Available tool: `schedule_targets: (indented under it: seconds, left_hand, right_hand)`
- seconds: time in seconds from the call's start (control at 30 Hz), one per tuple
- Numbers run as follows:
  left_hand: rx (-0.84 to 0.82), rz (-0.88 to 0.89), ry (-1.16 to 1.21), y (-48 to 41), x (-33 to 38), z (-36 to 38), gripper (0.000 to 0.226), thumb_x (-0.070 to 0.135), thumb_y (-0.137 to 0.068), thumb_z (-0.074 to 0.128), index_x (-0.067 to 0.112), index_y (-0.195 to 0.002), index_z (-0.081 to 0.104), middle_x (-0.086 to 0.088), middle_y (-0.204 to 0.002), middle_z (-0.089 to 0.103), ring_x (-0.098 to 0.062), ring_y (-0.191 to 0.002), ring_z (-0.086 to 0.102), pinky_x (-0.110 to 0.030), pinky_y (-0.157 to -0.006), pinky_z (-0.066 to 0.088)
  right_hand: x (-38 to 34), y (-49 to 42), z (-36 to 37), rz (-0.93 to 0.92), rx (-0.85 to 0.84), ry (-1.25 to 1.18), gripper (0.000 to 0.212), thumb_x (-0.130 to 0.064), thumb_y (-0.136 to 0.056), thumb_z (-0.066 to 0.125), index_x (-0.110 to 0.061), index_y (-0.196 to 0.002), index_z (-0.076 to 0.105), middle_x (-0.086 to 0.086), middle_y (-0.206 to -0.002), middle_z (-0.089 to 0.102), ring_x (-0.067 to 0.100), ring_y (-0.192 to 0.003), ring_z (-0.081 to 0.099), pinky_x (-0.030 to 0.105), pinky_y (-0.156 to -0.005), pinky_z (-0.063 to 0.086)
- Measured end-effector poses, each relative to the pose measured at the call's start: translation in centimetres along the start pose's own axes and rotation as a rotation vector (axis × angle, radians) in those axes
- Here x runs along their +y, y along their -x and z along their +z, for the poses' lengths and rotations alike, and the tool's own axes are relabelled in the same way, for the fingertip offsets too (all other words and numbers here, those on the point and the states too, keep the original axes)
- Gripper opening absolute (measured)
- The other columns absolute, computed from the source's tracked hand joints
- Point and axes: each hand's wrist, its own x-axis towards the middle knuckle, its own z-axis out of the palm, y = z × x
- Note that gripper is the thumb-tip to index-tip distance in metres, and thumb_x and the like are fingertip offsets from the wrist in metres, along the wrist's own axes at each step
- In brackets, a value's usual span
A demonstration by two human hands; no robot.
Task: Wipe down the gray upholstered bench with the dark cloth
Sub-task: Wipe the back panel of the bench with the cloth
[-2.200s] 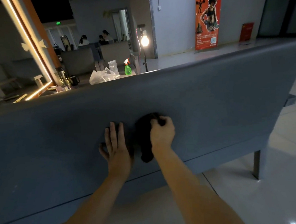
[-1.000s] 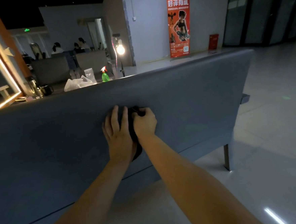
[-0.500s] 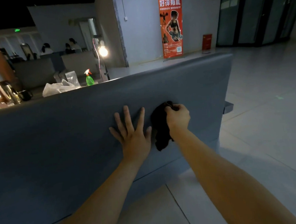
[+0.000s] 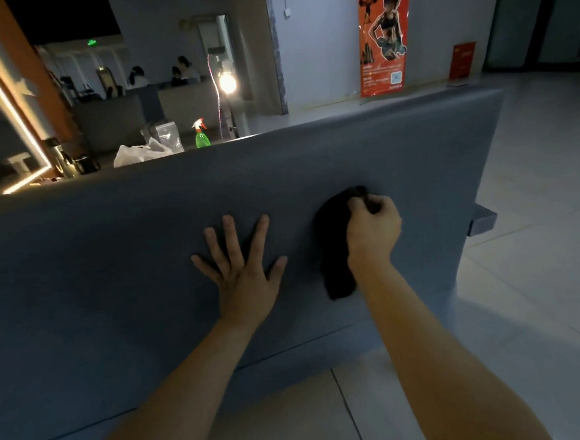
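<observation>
The gray upholstered bench (image 4: 113, 266) fills the middle of the head view; I face the rear of its tall backrest, which ends at the right. My right hand (image 4: 371, 231) is shut on the dark cloth (image 4: 333, 251) and presses it against the backrest, with the cloth hanging down to the left of my wrist. My left hand (image 4: 242, 271) lies flat on the fabric to the left of the cloth, fingers spread, holding nothing. A gap of bare fabric separates the two hands.
Beyond the bench's top edge stand a green spray bottle (image 4: 202, 136), a white plastic bag (image 4: 143, 152) and a lit lamp (image 4: 227, 83). An orange poster (image 4: 383, 34) hangs on the far wall. Pale tiled floor (image 4: 542, 271) spreads to the right. People sit far back.
My right hand has carried the cloth to the right along the backrest, away from my left hand. My left hand has spread its fingers flat on the fabric.
</observation>
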Motion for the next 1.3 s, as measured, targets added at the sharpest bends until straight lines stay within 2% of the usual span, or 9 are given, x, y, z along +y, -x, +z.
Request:
schedule_targets:
  seconds: [0.13, 0.27, 0.33, 0.47, 0.6, 0.87, 1.0, 1.17, 1.3]
  left_hand:
    - [0.047, 0.012, -0.039, 0.1, 0.4, 0.1, 0.089, 0.054, -0.091, 0.066, 0.041, -0.159, 0.010, -0.003, -0.165, -0.026, -0.036, -0.149, -0.029, -0.076, -0.109, -0.010]
    - [-0.050, -0.053, -0.054, 0.0, 0.8, -0.3, 0.110, 0.050, -0.085, 0.074, 0.044, -0.158, -0.008, -0.003, -0.161, -0.035, -0.038, -0.146, -0.034, -0.075, -0.110, -0.014]
    - [-0.086, -0.062, -0.050, 0.2, 0.8, -0.9, 0.115, 0.050, -0.082, 0.075, 0.048, -0.155, -0.014, -0.001, -0.159, -0.039, -0.036, -0.145, -0.037, -0.071, -0.110, -0.018]
    - [-0.051, -0.022, -0.053, 0.5, 0.5, -1.4, 0.101, 0.044, -0.086, 0.074, 0.043, -0.159, 0.004, -0.001, -0.164, -0.029, -0.034, -0.149, -0.030, -0.073, -0.112, -0.010]
    - [-0.056, -0.017, -0.097, 0.7, 0.8, -2.0, 0.090, 0.045, -0.091, 0.068, 0.038, -0.160, 0.011, -0.005, -0.167, -0.021, -0.036, -0.151, -0.023, -0.072, -0.114, -0.005]
    - [-0.138, 0.156, -0.151, 3.0, -3.7, -6.3, 0.094, 0.017, -0.089, 0.070, 0.023, -0.162, 0.010, 0.001, -0.169, -0.010, -0.024, -0.155, -0.011, -0.054, -0.121, 0.006]
    - [-0.043, 0.038, -0.147, 5.7, -9.6, -8.5, 0.085, 0.022, -0.088, 0.069, 0.025, -0.160, 0.023, -0.001, -0.169, 0.001, -0.024, -0.156, -0.003, -0.058, -0.119, 0.012]
    - [0.069, -0.266, 0.006, 6.5, -15.1, -10.9, 0.084, 0.041, -0.095, 0.066, 0.028, -0.161, 0.016, 0.000, -0.168, -0.002, -0.033, -0.151, 0.011, -0.064, -0.116, 0.023]
    - [-0.020, -0.234, 0.025, 5.9, -16.7, -12.1, 0.092, 0.034, -0.095, 0.067, 0.036, -0.161, 0.003, 0.005, -0.167, -0.010, -0.032, -0.150, 0.009, -0.058, -0.119, 0.021]
  right_hand:
    - [-0.8, 0.1, 1.7, 0.133, 0.031, -0.102, 0.011, -0.020, -0.092, 0.066, -0.012, -0.099, 0.062, 0.007, -0.102, 0.067, 0.023, -0.091, 0.065, 0.043, -0.083, 0.057]
    - [-1.7, 6.4, 5.1, 0.063, -0.209, -0.123, 0.007, -0.015, -0.089, 0.067, -0.011, -0.091, 0.062, -0.002, -0.086, 0.066, 0.016, -0.082, 0.064, 0.020, -0.069, 0.051]
    - [-1.5, 7.1, 4.8, 0.050, -0.283, -0.103, 0.006, -0.016, -0.090, 0.067, -0.013, -0.092, 0.063, -0.003, -0.087, 0.066, 0.014, -0.083, 0.064, 0.026, -0.074, 0.056]
    - [-0.6, 2.5, 1.8, 0.096, -0.077, -0.093, 0.007, -0.017, -0.091, 0.067, -0.015, -0.097, 0.065, -0.002, -0.094, 0.067, 0.019, -0.091, 0.065, 0.043, -0.088, 0.057]
    - [-1.0, 1.2, 1.5, 0.208, 0.017, -0.173, 0.007, -0.018, -0.094, 0.065, -0.018, -0.100, 0.061, 0.002, -0.104, 0.065, 0.022, -0.096, 0.065, 0.039, -0.085, 0.057]
    - [-1.2, 8.0, 5.8, 0.129, -0.136, -0.125, 0.005, -0.018, -0.094, 0.065, -0.016, -0.092, 0.060, 0.005, -0.101, 0.065, 0.021, -0.091, 0.064, 0.035, -0.077, 0.055]
    - [-1.2, 10.7, 7.4, 0.105, -0.093, -0.097, 0.006, -0.020, -0.094, 0.065, -0.017, -0.095, 0.060, 0.004, -0.101, 0.065, 0.018, -0.088, 0.063, 0.029, -0.072, 0.052]
    - [-1.1, 13.6, 8.5, 0.007, -0.047, -0.037, 0.008, -0.020, -0.090, 0.066, -0.017, -0.094, 0.060, 0.002, -0.096, 0.065, 0.021, -0.088, 0.063, 0.043, -0.082, 0.055]
    - [-1.6, 21.0, 13.5, 0.017, -0.192, -0.057, 0.007, -0.013, -0.092, 0.065, -0.015, -0.097, 0.060, -0.011, -0.087, 0.060, 0.009, -0.080, 0.059, 0.023, -0.071, 0.049]
